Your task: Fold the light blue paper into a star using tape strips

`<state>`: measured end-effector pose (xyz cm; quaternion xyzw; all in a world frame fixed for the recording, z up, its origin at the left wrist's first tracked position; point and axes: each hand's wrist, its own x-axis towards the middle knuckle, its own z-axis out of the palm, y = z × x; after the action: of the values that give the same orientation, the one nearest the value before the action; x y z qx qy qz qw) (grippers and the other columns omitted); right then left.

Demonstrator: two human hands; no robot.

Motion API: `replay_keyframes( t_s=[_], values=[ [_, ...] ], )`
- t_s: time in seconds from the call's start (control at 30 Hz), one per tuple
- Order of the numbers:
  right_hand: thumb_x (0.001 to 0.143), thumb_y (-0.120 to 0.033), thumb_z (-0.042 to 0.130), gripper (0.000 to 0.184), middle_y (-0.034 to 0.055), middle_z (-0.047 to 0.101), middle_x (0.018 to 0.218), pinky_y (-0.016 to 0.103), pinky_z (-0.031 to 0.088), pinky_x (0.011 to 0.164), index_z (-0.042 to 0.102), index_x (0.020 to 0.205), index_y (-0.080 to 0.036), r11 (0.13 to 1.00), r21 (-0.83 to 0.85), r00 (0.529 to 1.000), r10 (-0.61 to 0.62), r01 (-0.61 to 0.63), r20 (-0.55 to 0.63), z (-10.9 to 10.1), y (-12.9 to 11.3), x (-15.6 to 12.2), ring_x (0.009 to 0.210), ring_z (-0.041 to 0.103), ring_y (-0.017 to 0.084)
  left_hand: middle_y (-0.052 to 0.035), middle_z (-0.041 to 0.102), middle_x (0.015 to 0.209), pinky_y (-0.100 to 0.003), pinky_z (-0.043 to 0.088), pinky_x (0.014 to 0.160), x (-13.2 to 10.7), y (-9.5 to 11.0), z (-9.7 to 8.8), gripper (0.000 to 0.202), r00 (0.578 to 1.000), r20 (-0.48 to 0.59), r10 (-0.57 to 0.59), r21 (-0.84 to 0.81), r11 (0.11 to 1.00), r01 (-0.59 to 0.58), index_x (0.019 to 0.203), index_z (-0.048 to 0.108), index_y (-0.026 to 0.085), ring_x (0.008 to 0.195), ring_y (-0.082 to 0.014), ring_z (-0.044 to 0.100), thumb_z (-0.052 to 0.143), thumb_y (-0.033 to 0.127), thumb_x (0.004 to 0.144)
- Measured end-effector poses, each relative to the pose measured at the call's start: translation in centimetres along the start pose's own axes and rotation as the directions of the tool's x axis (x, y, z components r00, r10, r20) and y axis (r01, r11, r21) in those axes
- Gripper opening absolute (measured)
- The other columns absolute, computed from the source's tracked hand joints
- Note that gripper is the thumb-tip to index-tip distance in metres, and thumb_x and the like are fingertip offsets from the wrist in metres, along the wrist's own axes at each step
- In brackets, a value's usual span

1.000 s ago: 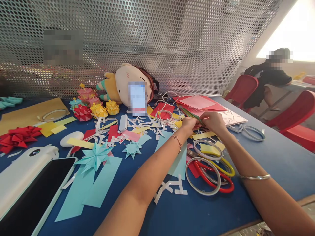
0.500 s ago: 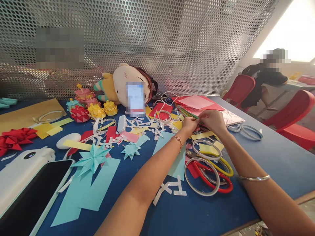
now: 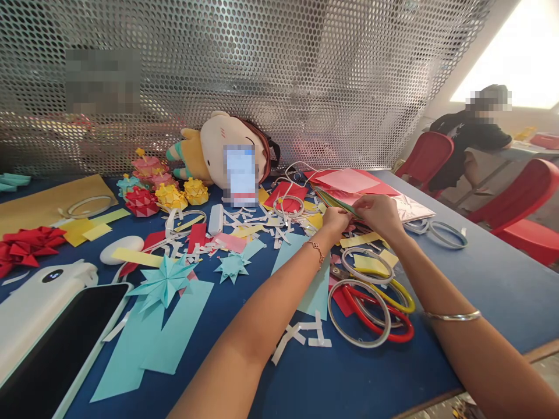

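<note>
Both hands reach to the near edge of a stack of coloured paper sheets (image 3: pixel 349 183), red and pink on top with green and yellow edges showing. My left hand (image 3: pixel 335 224) is closed, its fingers pinched at the stack's corner. My right hand (image 3: pixel 379 214) is closed too, fingers pressed on the sheets' edge just beside the left. Each wrist wears a bracelet. Below the hands lie several tape rings (image 3: pixel 358 313) and scissors with red and yellow handles (image 3: pixel 399 317).
The blue table (image 3: pixel 489 273) carries paper scraps, teal paper strips (image 3: pixel 174 334), teal stars (image 3: pixel 163 281), folded paper flowers (image 3: pixel 170 195), a plush toy (image 3: pixel 213 145), a tablet (image 3: pixel 56 349). A perforated metal screen stands behind. At the right, a seated person (image 3: pixel 469 139) and red chairs (image 3: pixel 524 203).
The hands have stayed at the paper stack, shifting only slightly; the right fingers have lifted the sheet edges a little. The view has drifted slightly.
</note>
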<state>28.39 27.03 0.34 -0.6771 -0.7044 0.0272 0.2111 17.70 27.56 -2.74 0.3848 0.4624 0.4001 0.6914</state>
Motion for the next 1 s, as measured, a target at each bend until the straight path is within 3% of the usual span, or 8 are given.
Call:
replay_keyframes(
  t_s=[0.43,0.67,1.0],
  values=[
    [0.092,-0.034,0.062,0.033,0.0071,0.062,0.123,0.041,0.055,0.081,0.060,0.120,-0.017,0.999,-0.031,1.000,-0.014,0.014,0.003,0.1,-0.3,-0.2,0.100,0.064,0.023,-0.0089,0.059,0.125,-0.045,0.054,0.086,0.5,-0.4,0.3,0.037,0.990,-0.120,0.078,0.118,0.991,-0.064,0.124,0.055,0.018,0.104,-0.0231,0.063,0.061,0.034,0.092],
    [0.093,-0.034,0.060,0.031,0.0075,0.062,0.122,0.042,0.055,0.084,0.059,0.120,-0.018,0.995,-0.081,0.998,-0.061,0.059,-0.020,0.4,-0.4,-0.2,0.101,0.064,0.022,-0.0086,0.060,0.125,-0.044,0.054,0.087,0.7,-0.6,0.2,0.033,0.993,-0.094,0.073,0.191,0.980,-0.054,0.121,0.057,0.019,0.104,-0.0223,0.062,0.059,0.035,0.093],
    [0.093,-0.034,0.060,0.032,0.0076,0.062,0.122,0.042,0.055,0.083,0.059,0.120,-0.018,0.984,-0.164,0.997,-0.071,0.067,-0.018,0.2,-1.0,-0.5,0.101,0.064,0.022,-0.0086,0.060,0.124,-0.044,0.054,0.086,2.0,-0.4,0.5,0.035,0.992,-0.128,0.019,0.021,1.000,-0.017,0.122,0.056,0.019,0.104,-0.0228,0.063,0.060,0.035,0.092]
  ],
)
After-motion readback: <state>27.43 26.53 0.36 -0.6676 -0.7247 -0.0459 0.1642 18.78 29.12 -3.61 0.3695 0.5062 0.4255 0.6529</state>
